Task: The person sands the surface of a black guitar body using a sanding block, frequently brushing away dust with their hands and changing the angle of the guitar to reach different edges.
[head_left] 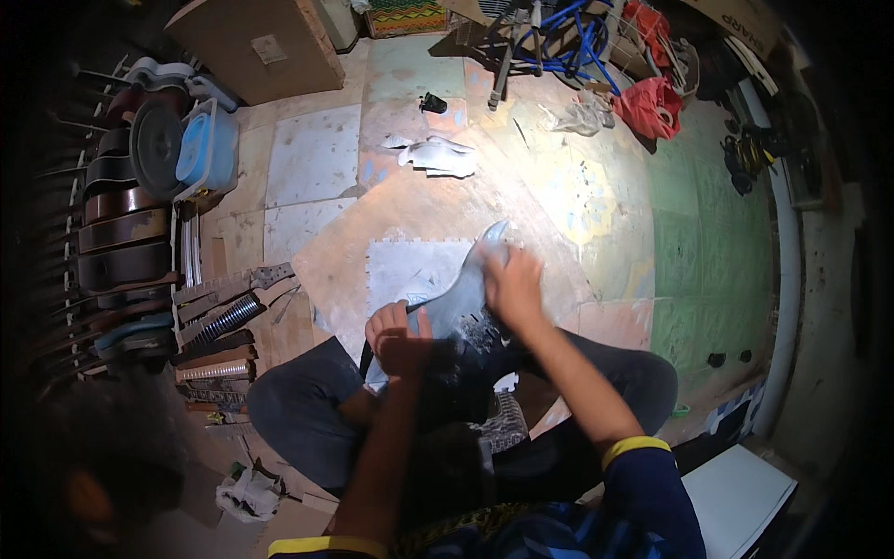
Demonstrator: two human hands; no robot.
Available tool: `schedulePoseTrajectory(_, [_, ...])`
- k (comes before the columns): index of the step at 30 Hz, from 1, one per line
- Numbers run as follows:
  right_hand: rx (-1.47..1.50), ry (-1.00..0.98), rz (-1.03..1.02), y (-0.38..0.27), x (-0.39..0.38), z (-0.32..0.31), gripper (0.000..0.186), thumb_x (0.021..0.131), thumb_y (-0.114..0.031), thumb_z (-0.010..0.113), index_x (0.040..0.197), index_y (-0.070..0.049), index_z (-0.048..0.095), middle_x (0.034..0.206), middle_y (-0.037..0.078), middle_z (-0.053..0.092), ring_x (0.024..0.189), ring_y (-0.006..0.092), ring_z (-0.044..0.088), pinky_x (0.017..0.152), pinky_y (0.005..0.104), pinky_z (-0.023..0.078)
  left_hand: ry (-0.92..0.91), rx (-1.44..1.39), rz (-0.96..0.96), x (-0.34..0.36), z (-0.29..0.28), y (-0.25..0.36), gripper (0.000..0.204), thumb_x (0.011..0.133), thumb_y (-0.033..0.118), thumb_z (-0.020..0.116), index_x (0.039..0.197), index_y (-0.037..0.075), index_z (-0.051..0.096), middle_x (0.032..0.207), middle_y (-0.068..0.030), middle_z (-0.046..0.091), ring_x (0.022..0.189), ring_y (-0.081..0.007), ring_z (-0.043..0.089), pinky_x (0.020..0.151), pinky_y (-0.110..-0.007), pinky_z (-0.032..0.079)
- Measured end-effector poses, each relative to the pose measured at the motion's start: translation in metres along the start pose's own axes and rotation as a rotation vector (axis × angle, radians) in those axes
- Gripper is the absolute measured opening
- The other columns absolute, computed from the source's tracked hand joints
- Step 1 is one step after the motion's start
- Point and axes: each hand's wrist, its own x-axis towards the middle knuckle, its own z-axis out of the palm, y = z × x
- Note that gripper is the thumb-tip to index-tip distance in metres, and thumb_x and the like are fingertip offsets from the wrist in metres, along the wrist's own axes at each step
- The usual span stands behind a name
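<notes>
A dusty grey-blue electric guitar body (454,312) lies tilted across my lap, its curved horn pointing away from me. White dust covers its dark lower part, where cut-outs show. My left hand (396,337) grips the left edge of the body, fingers over the rim and thumb apart. On the right side, beside the horn, my right hand (514,287) rests against the body; its fingers are smeared by motion, and whether anything lies under them is hidden. Beneath the body, a pale foam mat (391,265) with toothed edges sits on a brown board (345,238).
Crumpled white paper (438,156) and a small black piece (432,102) lie ahead. Guitar necks (228,312) and several guitar bodies (121,233) line the left, near a blue tub (207,154). Far right are a blue frame (568,37) and a red bag (649,107).
</notes>
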Motion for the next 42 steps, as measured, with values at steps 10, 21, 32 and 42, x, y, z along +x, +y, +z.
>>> schedulePoseTrajectory(10, [0.412,0.160,0.308,0.044,-0.028,-0.132,0.050,0.089,-0.018,0.074,0.136,-0.012,0.059,0.127,0.021,0.058,0.119,0.0391,0.055,0.103,0.0496,0.041,-0.229,-0.004,0.334,0.008,0.012,0.050,0.045,0.095,0.022,0.063,0.137,0.006,0.061,0.134,-0.0146,0.065,0.120,-0.0349,0.060,0.111,-0.053,0.038])
schedulePoseTrajectory(21, [0.660,0.198,0.299,0.049,-0.064,-0.125,0.052,0.087,-0.013,0.076,0.135,-0.005,0.058,0.127,0.022,0.060,0.120,0.0397,0.056,0.105,0.0442,0.044,-0.292,0.041,0.314,0.018,0.008,0.054,0.058,0.091,0.032,0.066,0.142,0.006,0.058,0.134,-0.0128,0.066,0.112,-0.0335,0.061,0.102,-0.047,0.042])
schedulePoseTrajectory(32, [0.646,0.145,0.328,0.044,-0.065,-0.125,0.053,0.088,-0.013,0.074,0.137,-0.004,0.056,0.125,0.021,0.060,0.121,0.0370,0.057,0.105,0.0428,0.044,-0.376,-0.012,0.265,0.032,0.010,0.064,0.062,0.091,0.034,0.068,0.144,0.004,0.056,0.134,-0.0171,0.064,0.115,-0.0374,0.060,0.104,-0.048,0.043])
schedulePoseTrajectory(42, [0.610,0.094,0.248,0.034,-0.065,-0.095,0.056,0.087,-0.015,0.075,0.138,-0.009,0.055,0.124,0.022,0.058,0.120,0.0421,0.054,0.103,0.0487,0.042,-0.384,0.009,0.207,0.025,0.012,0.069,0.064,0.090,0.039,0.070,0.145,0.009,0.057,0.126,-0.0149,0.066,0.112,-0.0346,0.060,0.100,-0.048,0.043])
